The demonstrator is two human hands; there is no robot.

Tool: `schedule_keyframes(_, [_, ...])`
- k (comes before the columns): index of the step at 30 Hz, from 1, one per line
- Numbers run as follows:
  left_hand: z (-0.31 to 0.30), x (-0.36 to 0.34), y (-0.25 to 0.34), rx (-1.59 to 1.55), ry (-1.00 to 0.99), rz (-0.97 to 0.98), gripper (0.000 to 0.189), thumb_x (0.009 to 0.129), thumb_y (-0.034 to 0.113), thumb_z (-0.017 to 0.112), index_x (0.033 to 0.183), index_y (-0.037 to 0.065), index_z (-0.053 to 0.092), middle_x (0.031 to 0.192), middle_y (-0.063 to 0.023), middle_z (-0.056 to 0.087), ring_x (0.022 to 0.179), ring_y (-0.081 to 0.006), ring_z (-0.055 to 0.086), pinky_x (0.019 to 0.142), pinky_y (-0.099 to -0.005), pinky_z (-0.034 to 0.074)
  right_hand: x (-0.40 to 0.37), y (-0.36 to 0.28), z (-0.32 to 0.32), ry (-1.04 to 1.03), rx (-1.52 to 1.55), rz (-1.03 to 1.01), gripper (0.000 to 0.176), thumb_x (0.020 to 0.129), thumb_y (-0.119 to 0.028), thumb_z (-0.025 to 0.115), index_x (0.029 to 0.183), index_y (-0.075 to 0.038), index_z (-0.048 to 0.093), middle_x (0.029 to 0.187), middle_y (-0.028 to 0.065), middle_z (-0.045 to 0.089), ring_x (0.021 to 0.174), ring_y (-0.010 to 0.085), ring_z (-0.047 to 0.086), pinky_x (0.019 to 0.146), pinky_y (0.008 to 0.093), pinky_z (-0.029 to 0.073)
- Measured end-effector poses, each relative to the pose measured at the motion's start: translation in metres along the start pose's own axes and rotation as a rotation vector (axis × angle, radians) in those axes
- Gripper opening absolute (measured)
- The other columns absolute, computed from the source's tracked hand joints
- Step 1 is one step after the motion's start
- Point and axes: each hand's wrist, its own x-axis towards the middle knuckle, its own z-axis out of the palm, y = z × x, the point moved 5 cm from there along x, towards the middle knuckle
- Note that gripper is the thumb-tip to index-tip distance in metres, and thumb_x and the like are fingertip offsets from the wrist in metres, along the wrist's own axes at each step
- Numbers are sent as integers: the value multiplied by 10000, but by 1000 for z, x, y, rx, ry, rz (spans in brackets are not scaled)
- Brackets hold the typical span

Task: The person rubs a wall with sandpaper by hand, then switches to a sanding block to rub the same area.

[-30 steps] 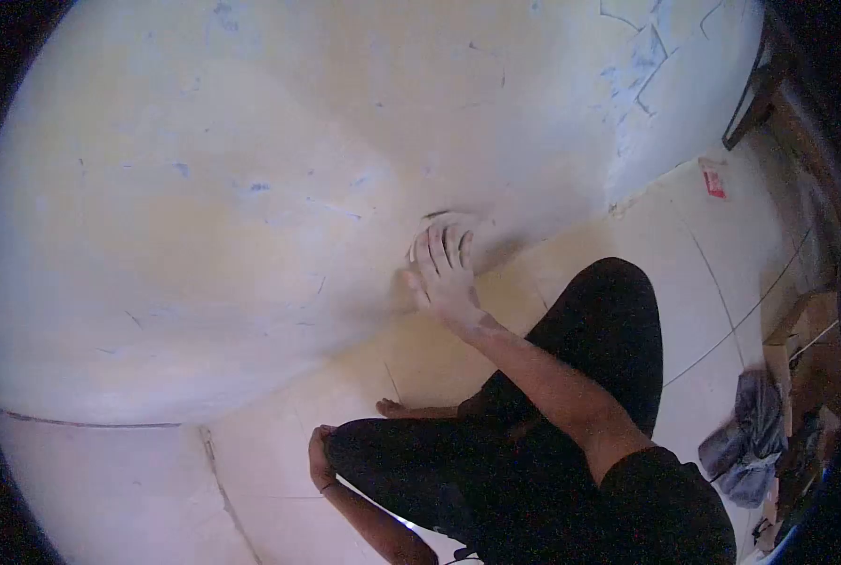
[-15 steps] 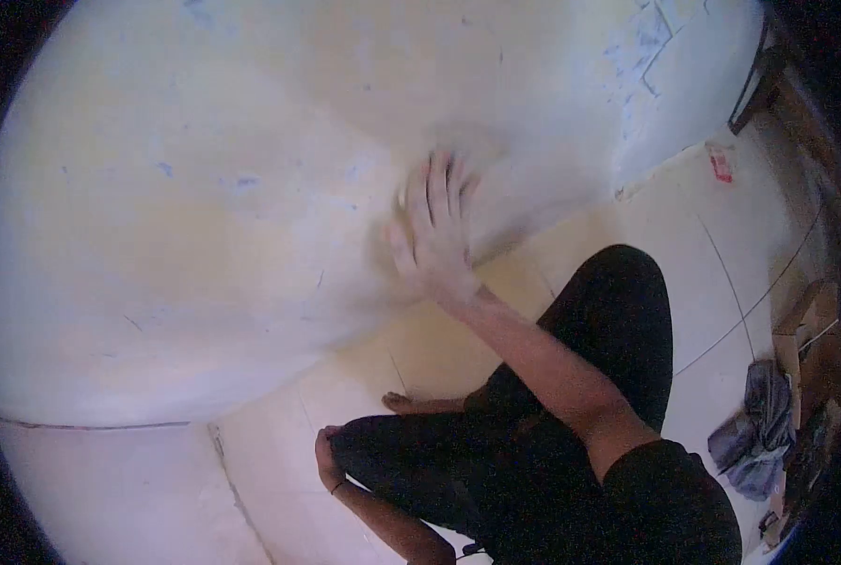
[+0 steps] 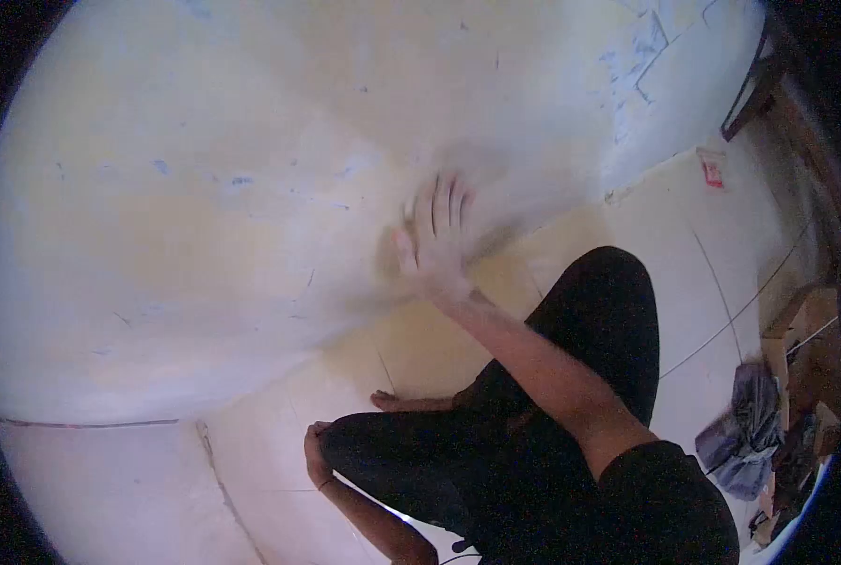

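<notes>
My right hand (image 3: pixel 442 231) lies against the pale, patchy wall (image 3: pixel 204 235), low down near where it meets the floor. Its back faces me, the fingers stretch upward along the surface and the thumb points off to the left. The fingertips are blurred, and whatever is under the palm is hidden. My left hand (image 3: pixel 316 456) is curled around my bent knee (image 3: pixel 340 441), in dark trousers, at the lower left; some of its fingers are out of sight.
Light floor tiles (image 3: pixel 703 311) run along the wall. A small red-and-white packet (image 3: pixel 712 170) lies by the wall at the upper right. On the right are a dark plastic bag (image 3: pixel 745 433) and a cardboard box (image 3: pixel 811 315). My bare foot (image 3: pixel 385 402) rests on the floor.
My right hand has slid slightly down the wall. The left hand stays on the knee. The whole view has shifted a little, with the floor objects appearing further left.
</notes>
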Motion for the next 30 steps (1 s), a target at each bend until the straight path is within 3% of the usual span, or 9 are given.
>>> schedule_keyframes(4, [6, -5, 7, 5, 2, 14, 293, 910, 191, 397, 831, -5, 599, 802, -81, 617, 755, -170, 552, 752, -334, 453, -55, 6, 33, -156, 83, 91, 761, 908, -301, 497, 1395, 163, 143, 1454, 409, 62, 1358, 569, 33, 1094, 638, 39])
schedule_keyframes(7, [-4, -4, -7, -113, -5, -4, 285, 909, 196, 404, 842, -4, 595, 805, -84, 617, 769, -174, 553, 751, -334, 453, 14, -21, -15, 62, 179, 125, 763, 914, -320, 489, 1389, 169, 145, 1445, 420, 58, 1353, 573, 31, 1092, 642, 39])
schedule_keyframes(10, [-7, -2, -12, -87, -9, -22, 280, 907, 195, 406, 846, -2, 595, 807, -84, 618, 770, -175, 553, 751, -331, 454, 33, -12, -27, 26, 86, 102, 760, 919, -313, 478, 1391, 170, 129, 1441, 429, 34, 1349, 583, 11, 1091, 642, 29])
schedule_keyframes(13, [-2, 1, -9, -27, -28, -16, 275, 906, 195, 408, 851, 1, 595, 808, -84, 619, 771, -176, 553, 751, -328, 454, -37, 15, 19, -183, -21, 77, 738, 933, -306, 437, 1411, 147, 103, 1460, 408, 0, 1367, 555, -7, 1099, 619, -3])
schedule_keyframes(19, [-26, -4, -29, -210, -16, -114, 265, 903, 194, 413, 860, 6, 595, 811, -84, 620, 774, -177, 554, 751, -322, 455, 47, -8, -41, 166, 131, 149, 741, 941, -339, 420, 1406, 152, 117, 1455, 412, 25, 1367, 554, -3, 1107, 608, 22])
schedule_keyframes(22, [-9, 2, -19, -141, -65, 10, 250, 898, 193, 431, 855, 8, 594, 801, -82, 621, 758, -169, 561, 750, -309, 459, 42, 1, -39, 81, 81, 136, 755, 936, -331, 434, 1412, 151, 99, 1457, 412, 14, 1368, 553, -19, 1105, 610, 19])
schedule_keyframes(25, [1, 4, -4, 107, -48, 41, 243, 897, 184, 434, 854, 6, 594, 801, -83, 620, 758, -167, 559, 748, -309, 458, -36, 15, 12, -201, -27, 134, 742, 934, -309, 431, 1429, 125, 88, 1476, 384, 9, 1379, 532, -18, 1107, 603, 13])
schedule_keyframes(28, [-8, 3, -6, 77, -25, 26, 232, 893, 173, 440, 854, 3, 594, 801, -84, 618, 757, -166, 556, 748, -309, 458, -17, -1, 4, 94, 157, 223, 716, 935, -295, 428, 1423, 127, 117, 1466, 394, 50, 1374, 542, 10, 1106, 608, 17])
schedule_keyframes(30, [-14, -2, -10, 75, -10, 25, 225, 891, 165, 444, 854, 2, 594, 802, -84, 617, 756, -165, 555, 748, -309, 457, 35, -14, -34, 130, 122, 165, 722, 935, -300, 440, 1413, 143, 128, 1462, 399, 50, 1369, 550, 16, 1102, 617, 16])
